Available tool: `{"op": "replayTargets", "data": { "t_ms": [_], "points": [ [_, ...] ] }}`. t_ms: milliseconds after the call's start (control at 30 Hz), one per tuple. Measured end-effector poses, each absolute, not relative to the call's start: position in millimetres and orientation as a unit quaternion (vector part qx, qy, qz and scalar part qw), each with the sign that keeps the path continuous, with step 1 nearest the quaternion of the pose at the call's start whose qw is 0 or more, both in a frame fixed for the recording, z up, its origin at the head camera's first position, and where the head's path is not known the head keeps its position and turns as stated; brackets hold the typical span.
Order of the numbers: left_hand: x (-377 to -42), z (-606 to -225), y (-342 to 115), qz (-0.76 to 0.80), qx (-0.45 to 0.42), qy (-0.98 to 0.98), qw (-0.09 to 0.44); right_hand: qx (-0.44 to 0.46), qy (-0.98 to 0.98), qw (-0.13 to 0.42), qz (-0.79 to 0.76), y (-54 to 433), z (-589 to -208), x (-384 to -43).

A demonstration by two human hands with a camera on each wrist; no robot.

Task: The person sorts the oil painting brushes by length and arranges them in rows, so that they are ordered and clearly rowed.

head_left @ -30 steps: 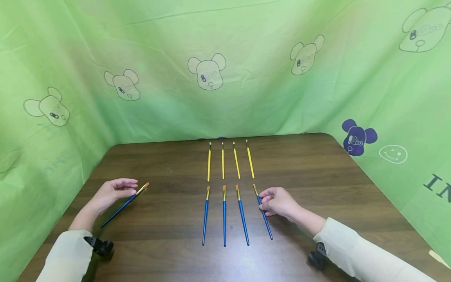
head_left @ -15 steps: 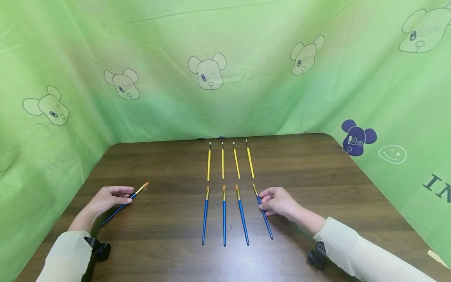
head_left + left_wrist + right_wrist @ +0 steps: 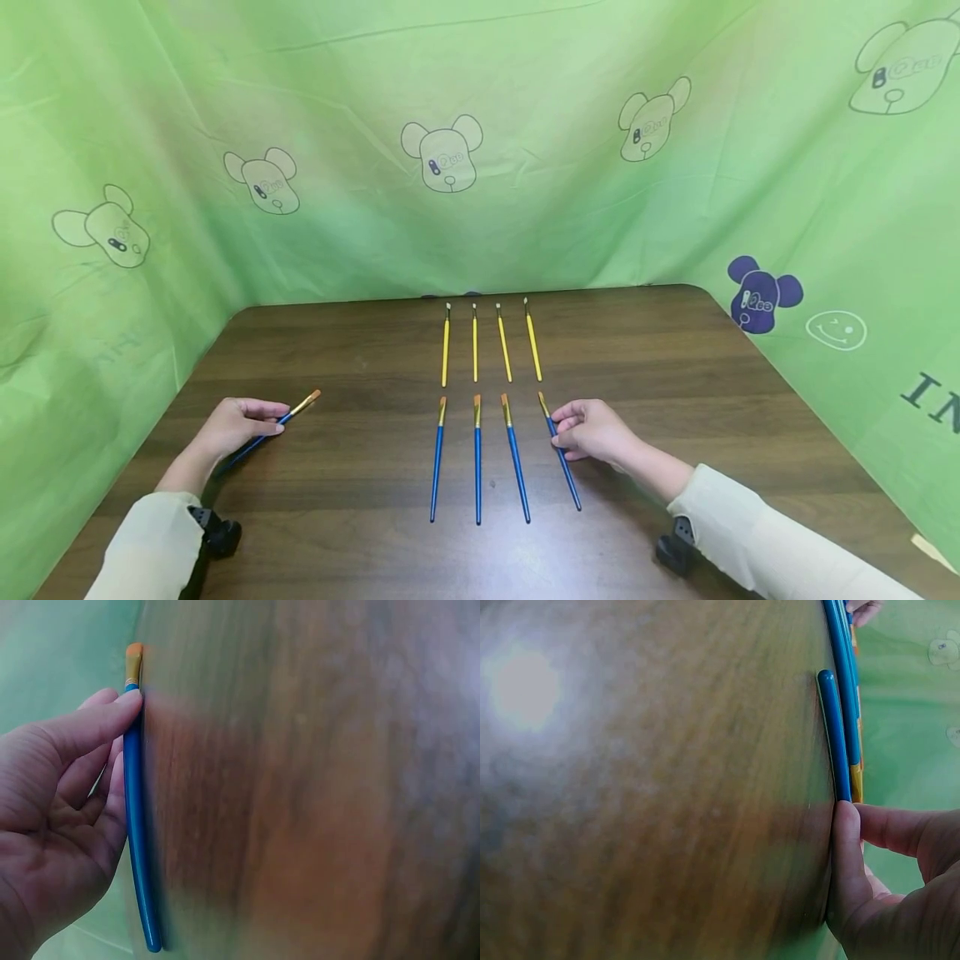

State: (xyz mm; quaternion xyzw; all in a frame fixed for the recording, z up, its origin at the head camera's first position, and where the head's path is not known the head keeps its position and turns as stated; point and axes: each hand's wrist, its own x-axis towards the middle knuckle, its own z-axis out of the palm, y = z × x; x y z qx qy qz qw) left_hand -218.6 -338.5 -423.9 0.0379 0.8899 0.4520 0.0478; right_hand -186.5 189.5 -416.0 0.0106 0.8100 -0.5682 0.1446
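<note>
At the left of the table, my left hand [image 3: 234, 427] pinches a blue-handled paintbrush [image 3: 134, 787] between thumb and fingers, just below its gold ferrule. That brush lies slanted, its orange bristles pointing away to the right. My right hand [image 3: 592, 429] pinches another blue paintbrush [image 3: 568, 477] by its handle; this one is the rightmost of a row of blue brushes. In the right wrist view, the thumb and a finger meet on the handle and hide its bristle end. To its left lie three more blue paintbrushes, the nearest [image 3: 517, 471] being tilted slightly.
Behind the blue row, several thin yellow paintbrushes [image 3: 445, 354] lie with their pale tips toward the far edge. The brown wooden table [image 3: 360, 517] meets a green printed curtain [image 3: 525, 208] at the back and sides. Both wrists carry black camera mounts.
The left fingers have shifted from the ferrule down onto the blue handle and now pinch it; that brush has moved very slightly. The right hand and the other brushes look unmoved.
</note>
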Motion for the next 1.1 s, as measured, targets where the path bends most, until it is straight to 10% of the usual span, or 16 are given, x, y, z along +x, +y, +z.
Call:
{"op": "replayTargets", "data": {
  "t_ms": [1100],
  "points": [
    [-210,-405,-242,0.539,0.014,0.840,0.061,0.012,0.807,0.143,-0.573,190,-419,-188]
  ]
}}
